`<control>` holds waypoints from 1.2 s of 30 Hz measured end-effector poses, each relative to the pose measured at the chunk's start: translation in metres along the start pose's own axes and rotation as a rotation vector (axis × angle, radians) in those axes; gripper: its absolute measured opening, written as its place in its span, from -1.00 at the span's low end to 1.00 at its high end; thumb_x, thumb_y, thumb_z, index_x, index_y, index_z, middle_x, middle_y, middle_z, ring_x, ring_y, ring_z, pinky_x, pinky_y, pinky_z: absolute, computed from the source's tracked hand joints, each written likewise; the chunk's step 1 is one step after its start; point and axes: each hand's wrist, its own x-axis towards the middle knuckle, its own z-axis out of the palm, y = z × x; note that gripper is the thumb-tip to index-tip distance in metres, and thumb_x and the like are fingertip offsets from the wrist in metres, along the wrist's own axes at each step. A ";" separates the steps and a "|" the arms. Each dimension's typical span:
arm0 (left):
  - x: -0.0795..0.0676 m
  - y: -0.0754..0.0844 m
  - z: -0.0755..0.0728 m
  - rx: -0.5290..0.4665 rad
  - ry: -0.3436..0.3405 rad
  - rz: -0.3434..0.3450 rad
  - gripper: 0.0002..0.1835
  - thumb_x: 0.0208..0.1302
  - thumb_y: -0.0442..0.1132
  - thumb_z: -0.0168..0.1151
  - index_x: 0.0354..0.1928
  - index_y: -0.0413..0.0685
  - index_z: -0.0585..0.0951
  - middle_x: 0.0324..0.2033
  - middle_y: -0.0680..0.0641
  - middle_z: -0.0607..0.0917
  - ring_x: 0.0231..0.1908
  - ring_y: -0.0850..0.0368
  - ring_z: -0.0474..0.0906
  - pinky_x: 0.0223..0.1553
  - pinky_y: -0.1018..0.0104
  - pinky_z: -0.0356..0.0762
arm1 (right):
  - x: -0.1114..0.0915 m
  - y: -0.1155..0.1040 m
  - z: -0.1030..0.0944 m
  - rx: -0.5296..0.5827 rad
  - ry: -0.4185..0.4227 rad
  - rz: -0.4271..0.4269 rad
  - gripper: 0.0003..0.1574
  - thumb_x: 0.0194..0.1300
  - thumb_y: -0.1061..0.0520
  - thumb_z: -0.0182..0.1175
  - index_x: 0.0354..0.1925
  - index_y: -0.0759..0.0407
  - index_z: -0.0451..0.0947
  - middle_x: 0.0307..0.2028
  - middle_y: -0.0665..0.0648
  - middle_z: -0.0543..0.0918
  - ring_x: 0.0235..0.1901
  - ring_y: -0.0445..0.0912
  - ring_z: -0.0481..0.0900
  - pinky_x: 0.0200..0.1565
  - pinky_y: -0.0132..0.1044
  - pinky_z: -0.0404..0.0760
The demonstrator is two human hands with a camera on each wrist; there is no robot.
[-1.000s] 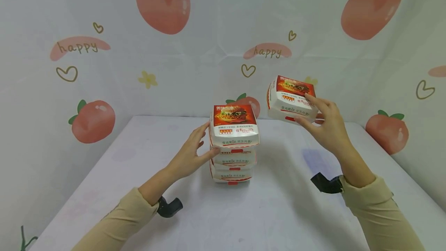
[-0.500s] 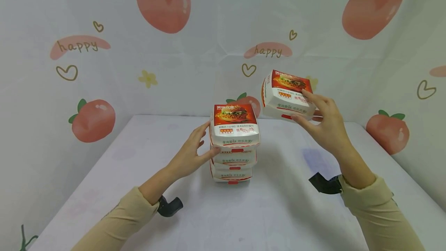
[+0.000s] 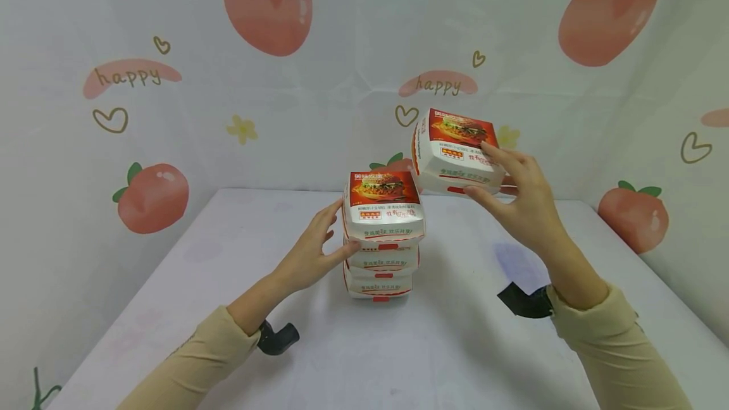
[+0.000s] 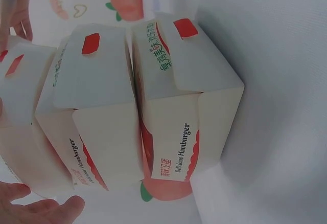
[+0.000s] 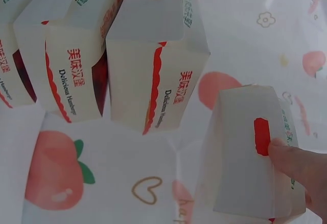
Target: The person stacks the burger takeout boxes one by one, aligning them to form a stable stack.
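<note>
Three white-and-red paper hamburger boxes stand stacked mid-table. The top box sits above the middle box and the bottom box. My left hand touches the top box at its left side, with the thumb at the front corner and fingers fairly straight. A fourth hamburger box is held in the air by my right hand, thumb on the front and fingers over the top. It tilts, right of and higher than the stack; in the right wrist view this held box shows apart from the top box.
A white cloth-covered table lies under the stack, and a white backdrop printed with fruit and hearts rises behind it. Black pieces stick out at both wrists. A thin green stem-like thing shows at the lower left.
My right hand has carried its hamburger box left and a little up, closer to the stack. The left hand and the stacked boxes stay where they were.
</note>
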 end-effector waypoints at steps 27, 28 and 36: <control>0.000 0.000 0.000 -0.005 -0.003 0.006 -0.13 0.24 0.00 0.20 0.46 0.05 -0.06 0.41 -0.12 0.09 0.40 -0.18 0.07 0.30 -0.06 0.30 | 0.002 -0.028 0.018 0.038 -0.083 -0.048 -0.15 0.12 0.12 0.33 0.34 -0.11 0.25 0.21 0.24 0.31 0.05 0.08 0.36 -0.06 0.01 0.58; 0.000 0.000 -0.001 -0.006 -0.004 0.006 -0.13 0.24 0.00 0.20 0.46 0.05 -0.06 0.41 -0.12 0.09 0.40 -0.17 0.07 0.30 -0.06 0.30 | 0.002 -0.029 0.019 0.041 -0.086 -0.051 -0.15 0.12 0.12 0.33 0.34 -0.11 0.25 0.22 0.24 0.31 0.05 0.08 0.37 -0.06 0.04 0.59; 0.001 0.000 -0.001 -0.014 -0.008 -0.001 -0.13 0.24 0.00 0.20 0.46 0.06 -0.06 0.41 -0.10 0.10 0.41 -0.16 0.06 0.31 -0.05 0.28 | 0.004 -0.035 0.025 0.065 -0.122 -0.049 -0.14 0.13 0.12 0.33 0.35 -0.12 0.23 0.26 0.24 0.26 0.08 0.09 0.36 -0.03 0.04 0.58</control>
